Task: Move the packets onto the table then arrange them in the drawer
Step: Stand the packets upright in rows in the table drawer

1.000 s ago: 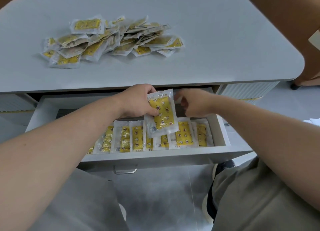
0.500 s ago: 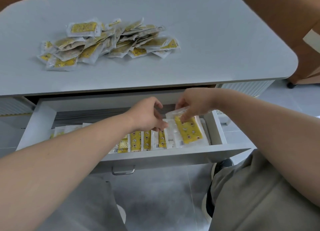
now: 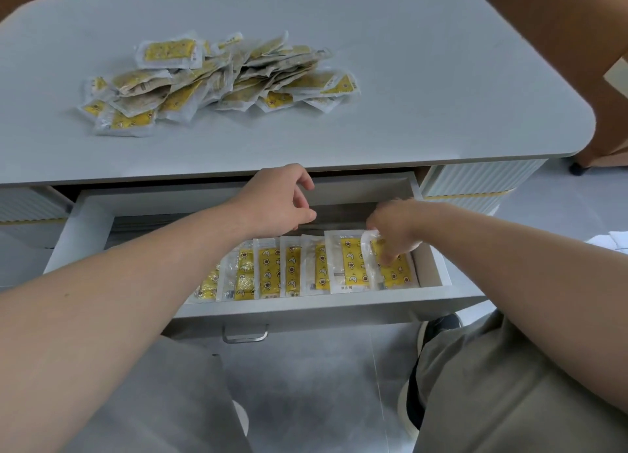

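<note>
The grey table [image 3: 424,78] stands in front of the person, and a loose pile of packets [image 3: 217,78] lies on its top toward 11 o'clock, yellow and clear wrappers heaped over one another, well back from the near edge. Under that edge the drawer [image 3: 306,309] is pulled out toward the person's lap, its metal handle [image 3: 245,335] hanging at 6 o'clock on the front panel.

Inside the drawer a row of packets [image 3: 292,270] runs along the front wall, each one overlapping its neighbour like shingles. The row is hidden at its 9 o'clock end by the left forearm and reaches the side wall at 3 o'clock.

The right hand [image 3: 396,230] is down in the drawer at that 3 o'clock end. Its fingers are bent round the top of the end packet [image 3: 397,276], which lies against the right wall and laps over the packet beside it, with its clear upper corner curled up.

The left hand [image 3: 277,199] hangs above the drawer at 12 o'clock from the middle of the row, near the table's edge. Its fingers are loosely curled with nothing between them, and it touches no packet.

A dark shoe [image 3: 441,323] shows on the floor below the drawer at 5 o'clock.
</note>
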`<state>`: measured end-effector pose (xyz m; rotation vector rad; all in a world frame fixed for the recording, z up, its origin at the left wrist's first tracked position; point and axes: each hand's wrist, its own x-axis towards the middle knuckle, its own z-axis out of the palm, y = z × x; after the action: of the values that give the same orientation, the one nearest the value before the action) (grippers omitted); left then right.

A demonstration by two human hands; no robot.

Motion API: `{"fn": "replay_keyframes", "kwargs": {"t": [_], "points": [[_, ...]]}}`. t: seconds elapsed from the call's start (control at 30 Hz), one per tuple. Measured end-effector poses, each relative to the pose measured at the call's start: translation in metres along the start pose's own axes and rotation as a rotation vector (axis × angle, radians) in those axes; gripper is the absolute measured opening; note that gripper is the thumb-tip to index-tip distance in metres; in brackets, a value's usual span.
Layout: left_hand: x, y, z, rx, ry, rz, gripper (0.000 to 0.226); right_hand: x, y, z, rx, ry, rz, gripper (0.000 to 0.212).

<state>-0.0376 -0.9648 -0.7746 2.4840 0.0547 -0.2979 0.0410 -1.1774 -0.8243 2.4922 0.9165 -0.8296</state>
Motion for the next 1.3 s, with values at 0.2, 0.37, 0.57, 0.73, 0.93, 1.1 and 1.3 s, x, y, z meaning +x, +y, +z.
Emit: {"fn": "replay_keyframes", "kwargs": {"t": [0.2,0.37,0.57,0.73,0.93,1.1,1.3], "points": [[0.002,-0.001,-0.006,0.07,0.044,0.044,0.034,0.008,-0.013,0.014,-0.125,0.047,0.1,0.095],[0.002,0.005,-0.017,0.098,0.159,0.104,0.027,-0.004,-0.025,-0.01,-0.153,-0.025,0.118,0.062],[0.01,-0.001,-0.043,0.113,0.424,0.11,0.013,-0.04,-0.02,-0.087,0.298,0.251,-0.109,0.021],[0.018,-0.017,-0.057,0.313,0.519,0.05,0.027,-0.027,-0.02,-0.108,0.464,0.584,-0.059,0.014],[0.035,-0.029,-0.072,0.406,0.574,-0.021,0.052,0.013,-0.024,-0.123,0.35,0.761,0.095,0.047],[0.061,-0.042,-0.086,0.481,0.569,-0.088,0.079,0.041,-0.021,-0.153,0.349,0.82,0.222,0.079],[0.08,-0.053,-0.099,0.575,0.496,-0.166,0.091,0.068,-0.032,-0.183,0.238,0.781,0.205,0.093]]}}
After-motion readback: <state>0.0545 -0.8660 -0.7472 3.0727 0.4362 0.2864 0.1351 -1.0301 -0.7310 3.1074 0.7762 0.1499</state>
